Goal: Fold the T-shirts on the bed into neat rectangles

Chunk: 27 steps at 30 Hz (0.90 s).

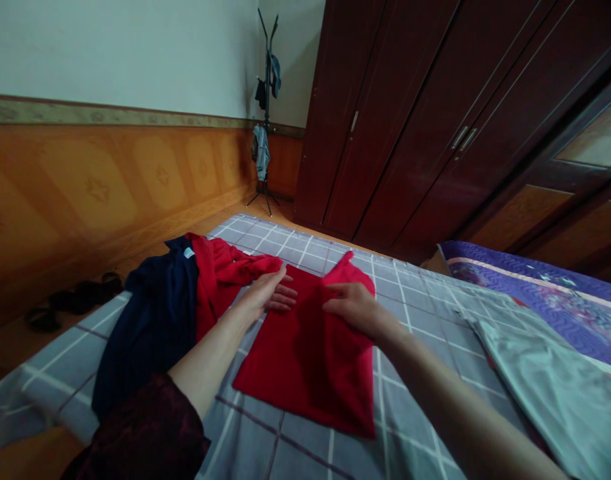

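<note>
A red garment [295, 353] lies folded into a rough rectangle on the grey checked bedsheet [305, 443]. My right hand [352, 308] is closed on its right side, lifting a flap of the red cloth; the fingertips are partly hidden in it. My left hand [270, 291] rests with fingers spread at the garment's left edge. Left of that hand lies a rumpled red cloth [222, 267], beside a dark navy garment [158, 320] with a small white label.
A pale grey-green cloth [550, 380] lies on the right of the bed. Beyond it is a purple patterned cover [525, 280]. A coat rack [268, 100] stands in the corner by the dark red wardrobe [385, 120]. Dark shoes [80, 297] sit on the floor at left.
</note>
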{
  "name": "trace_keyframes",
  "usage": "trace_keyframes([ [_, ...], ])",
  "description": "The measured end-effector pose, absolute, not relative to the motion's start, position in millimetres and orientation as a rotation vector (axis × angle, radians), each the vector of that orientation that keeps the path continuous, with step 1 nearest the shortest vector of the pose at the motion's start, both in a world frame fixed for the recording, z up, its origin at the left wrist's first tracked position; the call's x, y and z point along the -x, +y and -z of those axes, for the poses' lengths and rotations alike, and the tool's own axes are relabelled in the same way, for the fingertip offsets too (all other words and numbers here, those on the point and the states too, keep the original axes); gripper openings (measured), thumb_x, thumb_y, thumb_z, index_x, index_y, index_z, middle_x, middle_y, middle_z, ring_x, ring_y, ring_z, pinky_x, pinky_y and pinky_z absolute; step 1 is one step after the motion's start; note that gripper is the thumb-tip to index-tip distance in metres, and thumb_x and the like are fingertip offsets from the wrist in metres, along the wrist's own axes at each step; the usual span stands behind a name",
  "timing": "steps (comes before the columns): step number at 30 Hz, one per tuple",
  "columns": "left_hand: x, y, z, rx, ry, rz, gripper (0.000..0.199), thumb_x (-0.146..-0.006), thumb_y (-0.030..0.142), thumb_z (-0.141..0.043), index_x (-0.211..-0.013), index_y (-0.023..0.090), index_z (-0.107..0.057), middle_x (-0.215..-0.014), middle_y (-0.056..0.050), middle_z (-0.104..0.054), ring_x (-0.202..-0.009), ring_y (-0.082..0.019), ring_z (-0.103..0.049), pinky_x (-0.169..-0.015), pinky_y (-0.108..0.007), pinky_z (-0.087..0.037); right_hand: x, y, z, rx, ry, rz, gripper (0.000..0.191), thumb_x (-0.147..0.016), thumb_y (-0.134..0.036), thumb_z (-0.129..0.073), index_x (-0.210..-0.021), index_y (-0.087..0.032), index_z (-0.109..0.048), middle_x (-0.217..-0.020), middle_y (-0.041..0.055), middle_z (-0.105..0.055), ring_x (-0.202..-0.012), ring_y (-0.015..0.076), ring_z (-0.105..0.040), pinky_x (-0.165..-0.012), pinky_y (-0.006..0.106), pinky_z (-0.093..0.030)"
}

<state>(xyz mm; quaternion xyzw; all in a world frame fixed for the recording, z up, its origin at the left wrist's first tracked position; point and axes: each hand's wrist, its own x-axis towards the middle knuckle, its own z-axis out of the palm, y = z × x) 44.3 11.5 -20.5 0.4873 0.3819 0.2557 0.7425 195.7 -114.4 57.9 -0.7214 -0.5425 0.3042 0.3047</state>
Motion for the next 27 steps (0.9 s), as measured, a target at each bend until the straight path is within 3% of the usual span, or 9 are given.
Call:
trace_keyframes([
  [2, -44.1, 10.7, 25.5, -1.126, 0.845, -0.515, 0.059, -0.082, 0.065, -0.046, -0.102, 0.012, -0.060, -0.073, -0.009, -0.068, -0.056, -0.017, -0.065, -0.050, -0.025, -0.048, -161.0, -98.8, -39.7, 1.908, -1.523, -0.875, 0.007, -0.067, -0.017, -0.058, -0.068, -0.017, -0.065, -0.048, -0.0045, -0.052, -0.045, 0.0110, -0.050, -0.043, 0.021, -0.035],
  [5, -44.6, 9.1, 32.9, -1.261, 0.900, -0.541, 0.057, -0.078, 0.066, -0.051, -0.101, 0.015, -0.061, -0.076, -0.005, -0.068, -0.062, -0.014, -0.063, -0.052, -0.021, -0.044, -126.7, -102.8, -19.5, 1.932, -1.715, -0.830, 0.016, -0.071, -0.029, -0.064, -0.084, -0.019, -0.068, -0.062, -0.0022, -0.061, -0.058, 0.0138, -0.056, -0.053, 0.023, -0.039],
  [9, -51.2, 6.7, 39.1, -1.348, 0.943, -0.602, 0.043, -0.070, 0.043, -0.071, -0.103, 0.016, -0.061, -0.083, -0.003, -0.067, -0.075, -0.016, -0.063, -0.063, -0.022, -0.045, -118.7, -140.6, -13.6, 1.922, -1.892, -0.581, 0.034, -0.077, -0.037, -0.064, -0.105, -0.018, -0.064, -0.089, 0.0049, -0.066, -0.080, 0.0208, -0.061, -0.070, 0.031, -0.046],
  [13, -62.9, 3.8, 45.8, -1.431, 0.975, -0.671, 0.052, -0.064, 0.019, -0.072, -0.113, 0.013, -0.056, -0.088, -0.005, -0.066, -0.082, -0.019, -0.063, -0.074, -0.027, -0.046, -127.2, -175.3, 0.1, 1.855, -2.064, -0.351, 0.045, -0.071, -0.035, -0.070, -0.112, -0.018, -0.061, -0.105, 0.0092, -0.063, -0.094, 0.0272, -0.057, -0.081, 0.038, -0.048],
  [19, -67.5, 0.2, 49.7, -1.515, 0.983, -0.675, 0.053, -0.066, 0.005, -0.059, -0.118, 0.016, -0.053, -0.086, -0.004, -0.066, -0.081, -0.019, -0.065, -0.072, -0.029, -0.049, -134.0, -184.3, 31.2, 1.829, -2.115, -0.085, 0.015, -0.076, -0.013, -0.055, -0.086, -0.021, -0.064, -0.088, 0.0050, -0.063, -0.080, 0.0227, -0.057, -0.072, 0.036, -0.048],
  [23, -63.3, -1.7, 44.3, -1.562, 1.009, -0.669, 0.054, -0.067, 0.012, -0.064, -0.120, 0.014, -0.052, -0.104, -0.012, -0.065, -0.102, -0.026, -0.061, -0.084, -0.035, -0.047, -137.9, -182.8, 32.6, 1.697, -2.046, -0.089, 0.018, -0.079, -0.011, -0.048, -0.083, -0.021, -0.062, -0.084, 0.0036, -0.064, -0.075, 0.0198, -0.057, -0.068, 0.032, -0.046],
  [27, -58.7, -5.9, 39.5, -1.595, 1.016, -0.656, 0.067, -0.058, 0.016, -0.075, -0.120, 0.012, -0.054, -0.127, -0.018, -0.054, -0.120, -0.033, -0.048, -0.092, -0.038, -0.043, -142.2, -185.3, 25.5, 1.593, -1.934, -0.166, 0.021, -0.083, -0.011, -0.045, -0.091, -0.021, -0.061, -0.092, 0.0027, -0.067, -0.078, 0.0177, -0.058, -0.069, 0.029, -0.046],
])
